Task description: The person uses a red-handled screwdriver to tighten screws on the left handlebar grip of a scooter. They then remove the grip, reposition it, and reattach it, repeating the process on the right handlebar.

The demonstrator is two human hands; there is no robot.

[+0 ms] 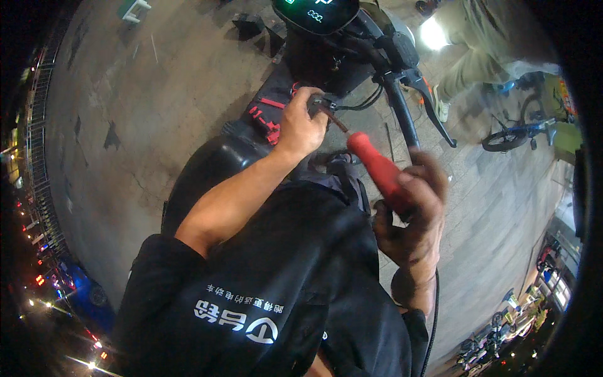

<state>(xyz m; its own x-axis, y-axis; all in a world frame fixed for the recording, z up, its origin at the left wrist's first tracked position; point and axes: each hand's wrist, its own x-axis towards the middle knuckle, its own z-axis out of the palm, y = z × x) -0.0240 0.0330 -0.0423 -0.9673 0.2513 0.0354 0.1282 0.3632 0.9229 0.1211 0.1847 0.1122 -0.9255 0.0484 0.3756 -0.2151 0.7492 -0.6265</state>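
Note:
My left hand [300,129] pinches a small black part [323,103] with black cables, left of the scooter's handlebar [402,116]. My right hand [418,213], slightly blurred, grips a red-handled screwdriver [377,164] whose metal shaft reaches up to the black part; whether the tip is seated in it I cannot tell. Red tools [269,131] lie on the dark scooter body just beyond my left hand. The black seat [213,163] is left of my forearm, and a lit display [311,16] tops the scooter at the upper edge.
Another person's legs and shoe [474,50] are at upper right beside a bright light [434,32]. A blue bicycle [524,135] is on the paving at right. A white stool [135,9] stands at upper left, a railing [44,138] along the left rim, parked two-wheelers [496,330] at lower right.

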